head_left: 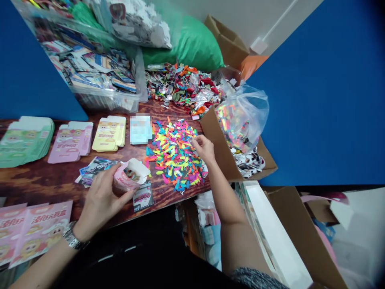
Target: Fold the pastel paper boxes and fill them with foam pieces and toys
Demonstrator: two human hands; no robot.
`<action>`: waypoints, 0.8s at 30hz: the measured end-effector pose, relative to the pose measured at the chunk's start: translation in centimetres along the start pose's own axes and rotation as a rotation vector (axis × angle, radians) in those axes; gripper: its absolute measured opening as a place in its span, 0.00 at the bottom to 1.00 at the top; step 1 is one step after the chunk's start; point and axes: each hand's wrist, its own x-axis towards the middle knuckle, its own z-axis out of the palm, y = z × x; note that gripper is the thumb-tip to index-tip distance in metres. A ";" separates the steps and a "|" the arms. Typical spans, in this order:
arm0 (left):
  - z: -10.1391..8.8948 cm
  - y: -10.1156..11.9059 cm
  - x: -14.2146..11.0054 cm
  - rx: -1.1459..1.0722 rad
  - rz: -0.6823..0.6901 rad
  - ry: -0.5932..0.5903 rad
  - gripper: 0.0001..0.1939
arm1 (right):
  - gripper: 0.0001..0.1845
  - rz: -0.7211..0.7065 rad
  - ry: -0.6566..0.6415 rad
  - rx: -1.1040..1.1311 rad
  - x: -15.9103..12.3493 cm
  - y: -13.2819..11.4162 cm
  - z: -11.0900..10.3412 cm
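Note:
My left hand point(104, 190) is wrapped round a small pink box point(122, 180), its top open and tilted toward me, with small objects inside too dark to name. Under and behind it lie glossy printed cards point(95, 170), and another dark card point(143, 196) is just to its right. A heap of small uninflated balloons point(177, 156) in bright colours spreads over the wooden table point(162, 206). At the heap's right edge, my right hand point(204, 148) has its fingers closed in a pinch; whatever lies between the fingertips is too small to name.
Flattened green point(27, 140), purple point(70, 142) and yellow boxes point(110, 134) stand in stacks on the left. Behind are a clear bin point(108, 100) of cards and a pile of trinkets point(183, 86). A cardboard box point(221, 152) borders the right side; pink packages point(45, 228) lie front left.

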 end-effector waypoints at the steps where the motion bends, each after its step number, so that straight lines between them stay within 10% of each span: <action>1: 0.2 0.0 0.1 -0.002 0.004 -0.007 0.36 | 0.17 -0.018 -0.061 -0.006 -0.2 -0.3 0.1; 8: 1.1 0.9 1.0 0.000 0.059 -0.052 0.37 | 0.13 -0.007 -0.139 -0.264 -0.9 -2.3 0.2; 15: 2.4 1.0 1.6 0.056 -0.015 -0.065 0.36 | 0.11 -0.431 -0.157 0.139 -4.3 -9.5 -2.7; 24: 2.3 1.7 1.2 0.118 0.026 -0.057 0.37 | 0.08 -0.578 -0.289 0.039 -7.8 -15.8 2.2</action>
